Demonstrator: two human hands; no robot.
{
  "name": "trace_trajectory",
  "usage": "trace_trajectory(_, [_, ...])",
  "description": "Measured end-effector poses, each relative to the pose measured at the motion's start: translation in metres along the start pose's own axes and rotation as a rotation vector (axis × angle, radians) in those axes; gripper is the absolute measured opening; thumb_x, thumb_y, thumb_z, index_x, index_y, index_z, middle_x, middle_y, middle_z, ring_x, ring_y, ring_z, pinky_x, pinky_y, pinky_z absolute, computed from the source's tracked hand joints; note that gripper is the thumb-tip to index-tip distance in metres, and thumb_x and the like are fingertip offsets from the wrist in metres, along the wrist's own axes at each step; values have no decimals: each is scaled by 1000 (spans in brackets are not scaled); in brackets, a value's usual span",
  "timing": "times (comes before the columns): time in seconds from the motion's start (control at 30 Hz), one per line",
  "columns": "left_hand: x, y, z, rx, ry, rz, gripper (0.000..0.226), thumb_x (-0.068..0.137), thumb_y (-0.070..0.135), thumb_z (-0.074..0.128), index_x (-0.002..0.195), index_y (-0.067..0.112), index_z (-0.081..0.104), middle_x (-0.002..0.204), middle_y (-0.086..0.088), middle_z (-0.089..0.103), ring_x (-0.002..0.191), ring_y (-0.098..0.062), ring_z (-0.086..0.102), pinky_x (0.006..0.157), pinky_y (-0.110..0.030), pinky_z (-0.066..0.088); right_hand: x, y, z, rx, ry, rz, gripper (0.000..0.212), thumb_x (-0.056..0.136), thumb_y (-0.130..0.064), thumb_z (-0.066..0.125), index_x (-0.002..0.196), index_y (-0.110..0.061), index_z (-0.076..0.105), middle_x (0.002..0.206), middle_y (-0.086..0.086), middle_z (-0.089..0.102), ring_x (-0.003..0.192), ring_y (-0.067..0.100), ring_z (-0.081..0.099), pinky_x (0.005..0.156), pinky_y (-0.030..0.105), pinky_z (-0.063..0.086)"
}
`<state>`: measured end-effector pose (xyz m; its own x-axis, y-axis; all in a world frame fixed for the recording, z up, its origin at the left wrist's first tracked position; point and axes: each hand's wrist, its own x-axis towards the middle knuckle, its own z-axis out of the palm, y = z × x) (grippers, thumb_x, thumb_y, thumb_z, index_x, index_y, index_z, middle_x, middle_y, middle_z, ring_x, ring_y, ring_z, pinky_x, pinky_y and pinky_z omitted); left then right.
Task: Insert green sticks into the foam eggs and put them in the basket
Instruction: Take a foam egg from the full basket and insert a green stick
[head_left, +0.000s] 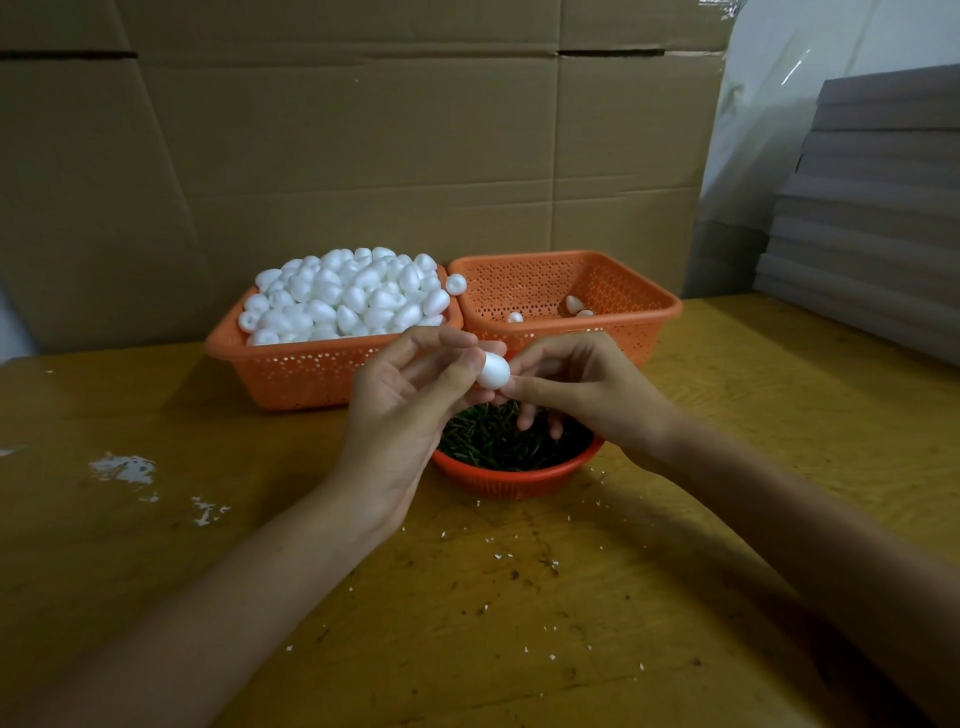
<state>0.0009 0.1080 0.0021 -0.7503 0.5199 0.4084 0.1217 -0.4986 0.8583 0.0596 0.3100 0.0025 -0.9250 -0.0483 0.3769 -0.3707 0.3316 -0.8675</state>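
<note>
My left hand (410, 395) pinches a white foam egg (492, 370) between thumb and fingers, above a round red bowl (511, 480) full of green sticks (493, 441). My right hand (582, 389) meets the egg from the right with its thumb and forefinger pinched together at the egg's end; any stick between them is hidden. Behind, the left orange basket (291, 371) is heaped with foam eggs (353, 293). The right orange basket (639, 306) holds three eggs (574, 304) on its floor.
A wall of brown cardboard (363, 156) stands right behind the baskets. Stacked grey boards (872, 218) lie at the far right on the yellow wooden table (519, 597). White foam crumbs (493, 545) are scattered in front of the bowl.
</note>
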Motion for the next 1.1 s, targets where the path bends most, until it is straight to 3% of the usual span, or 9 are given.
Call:
trace_trajectory(0.27, [0,1,0,-2,-7,-6,28,87,14,72,114,6,67,114,-15,78,109,-24,74,85,-26,60,0,-1,0,8,13,-4,15,95,-13,72,106,-3,75,89,2,78,70,18,69,52,21,51])
trace_trajectory(0.47, [0,0,-1,-37,28,-25,24,86,14,73,108,8,67,103,-11,75,99,-20,74,84,-27,60,0,-1,1,14,20,-7,16,94,-13,74,105,-1,75,84,1,78,68,17,69,51,21,51])
trace_trajectory(0.73, [0,-1,-3,-17,-8,-4,16,89,15,71,104,9,66,113,-15,76,109,-24,73,84,-27,59,0,-1,1,33,18,-16,18,90,-19,77,102,-5,76,84,8,76,69,19,69,52,21,50])
trace_trajectory(1.1, [0,0,-2,-15,-3,-13,20,90,15,67,107,4,67,115,-17,77,107,-23,74,81,-25,60,0,1,1,32,24,-32,19,88,-18,79,101,-4,76,84,10,76,67,18,69,51,21,50])
